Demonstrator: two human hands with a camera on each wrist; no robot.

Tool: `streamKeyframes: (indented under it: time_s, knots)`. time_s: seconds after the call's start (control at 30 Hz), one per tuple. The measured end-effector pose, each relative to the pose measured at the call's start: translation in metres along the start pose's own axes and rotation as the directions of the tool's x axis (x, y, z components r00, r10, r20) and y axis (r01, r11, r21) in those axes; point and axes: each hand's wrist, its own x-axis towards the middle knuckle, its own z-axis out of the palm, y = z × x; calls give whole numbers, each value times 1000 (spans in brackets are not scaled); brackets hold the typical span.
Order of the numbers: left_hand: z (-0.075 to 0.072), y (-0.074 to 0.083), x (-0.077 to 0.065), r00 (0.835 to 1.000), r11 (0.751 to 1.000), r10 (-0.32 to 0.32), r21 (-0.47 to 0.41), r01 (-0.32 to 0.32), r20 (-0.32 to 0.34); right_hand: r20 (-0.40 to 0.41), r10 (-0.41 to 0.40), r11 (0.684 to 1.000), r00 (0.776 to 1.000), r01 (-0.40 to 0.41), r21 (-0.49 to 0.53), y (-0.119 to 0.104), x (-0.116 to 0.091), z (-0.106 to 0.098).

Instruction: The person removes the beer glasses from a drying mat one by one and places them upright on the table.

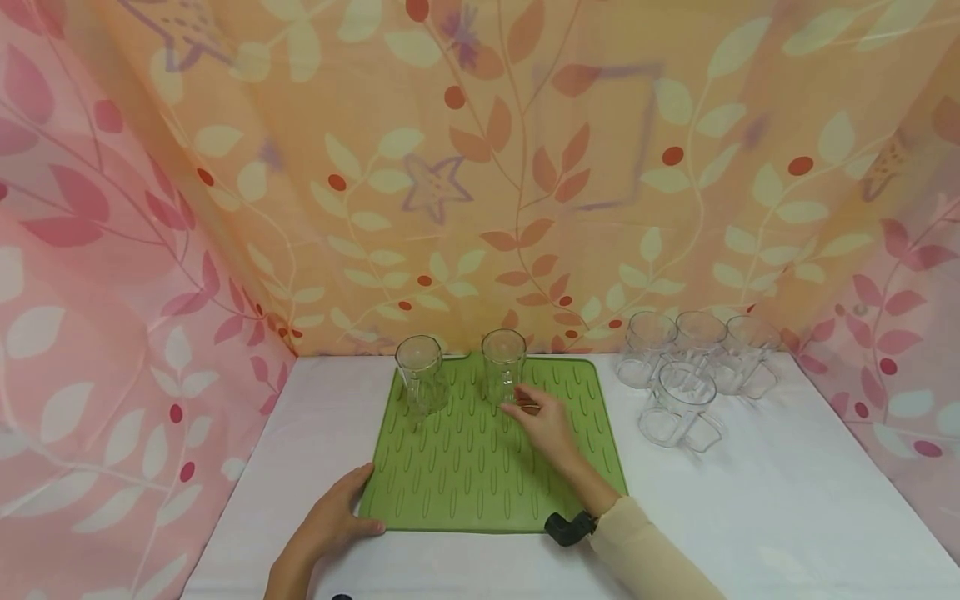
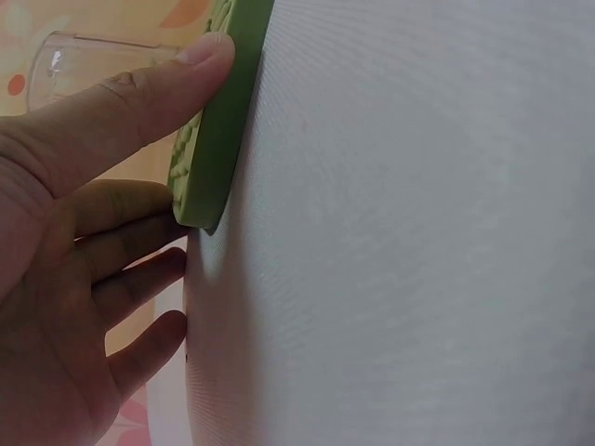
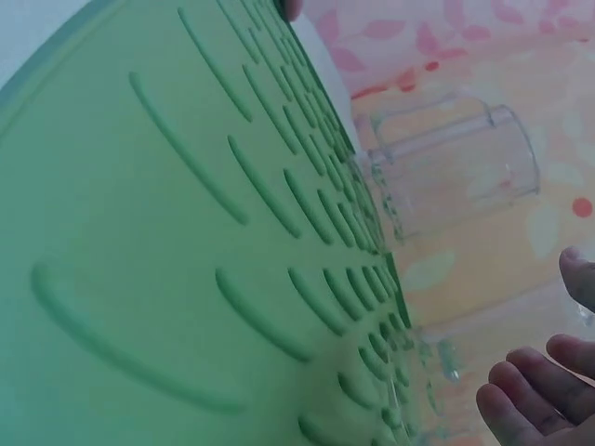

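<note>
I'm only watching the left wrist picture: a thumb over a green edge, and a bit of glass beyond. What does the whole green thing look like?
Observer: From the head view, it is a flat, roughly rectangular mat lying on a white surface.
Visitor: And how many glasses stand on it?
Observer: Two clear ones, side by side near the far edge: the left mug and the right mug.
Visitor: Where is the other grip, then?
Observer: The right grip is close by the lower part of the right mug; I can't tell whether it holds it.
</note>
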Motion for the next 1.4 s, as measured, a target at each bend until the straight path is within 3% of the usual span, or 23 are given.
streamKeyframes:
  time_s: [0.23,0.5,0.73,1.27,1.4]
  knots:
    - [0,3,-2,1000,1000,-1,-2,1,1,-17,-15,999,1000,15,39,3,4,11]
    - [0,4,-3,1000,1000,2,6,-2,-10,-55,-35,998,998,33,-45,-9,3,16]
    - [0,3,-3,1000,1000,3,-1,-3,-11,-74,-27,998,997,22,-66,2,8,18]
    - [2,1,-2,1000,1000,21,-22,-21,-22,-125,-76,981,989,51,-187,4,9,-7]
    - [2,1,-3,1000,1000,14,-19,-14,-23,-131,-99,981,986,75,-177,4,9,-14]
